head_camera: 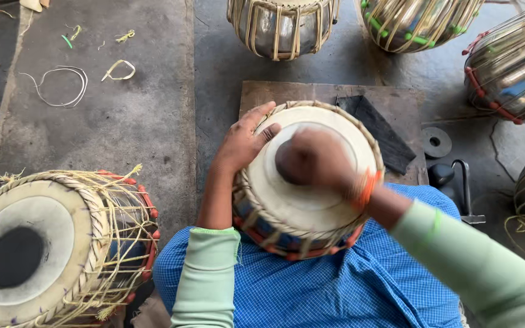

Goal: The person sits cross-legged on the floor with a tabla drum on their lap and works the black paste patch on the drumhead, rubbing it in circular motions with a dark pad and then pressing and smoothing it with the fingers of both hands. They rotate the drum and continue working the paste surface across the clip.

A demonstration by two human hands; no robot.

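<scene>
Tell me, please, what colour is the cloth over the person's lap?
Blue with a fine check, the lap cloth shows in the head view.

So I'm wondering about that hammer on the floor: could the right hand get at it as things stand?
Probably yes. The right hand is over the skin of the drum in the lap, and the hammer lies on the floor just off that side, with nothing between them.
</scene>
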